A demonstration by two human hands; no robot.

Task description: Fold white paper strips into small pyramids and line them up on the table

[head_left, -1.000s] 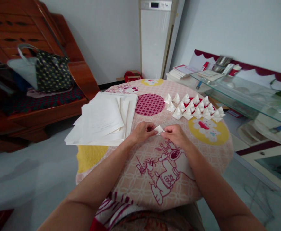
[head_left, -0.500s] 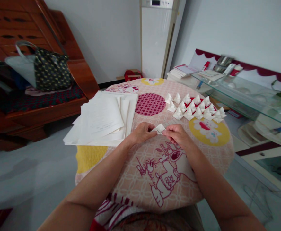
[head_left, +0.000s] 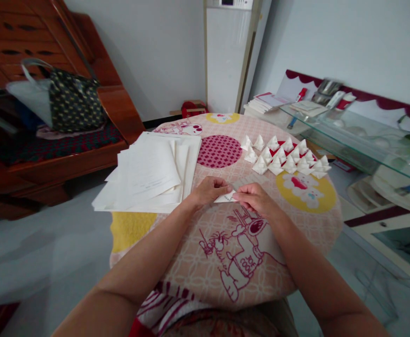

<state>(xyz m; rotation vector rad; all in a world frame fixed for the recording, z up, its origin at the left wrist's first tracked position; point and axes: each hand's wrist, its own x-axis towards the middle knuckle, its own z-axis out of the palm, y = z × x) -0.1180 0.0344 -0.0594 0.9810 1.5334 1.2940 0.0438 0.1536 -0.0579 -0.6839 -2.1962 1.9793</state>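
Note:
My left hand [head_left: 207,191] and my right hand [head_left: 255,198] meet over the middle of a round table [head_left: 190,276] covered with a pink cartoon-print cloth. Between their fingertips they pinch a small folded white paper piece [head_left: 226,197], which lies low against the cloth. Both hands are closed on it. A stack of white paper sheets [head_left: 148,175] lies just left of my left hand. Several folded white paper triangles [head_left: 285,159] stand in rows at the far right of the table.
A wooden bench [head_left: 67,159] with a dotted dark bag [head_left: 73,105] stands at the left. A glass shelf [head_left: 359,140] with cups and booklets runs along the right. A tall white appliance [head_left: 226,56] is behind the table. Grey floor surrounds it.
The folded paper piece has been turned and lowered flatter onto the cloth between my fingers. Both hands stay in the same place.

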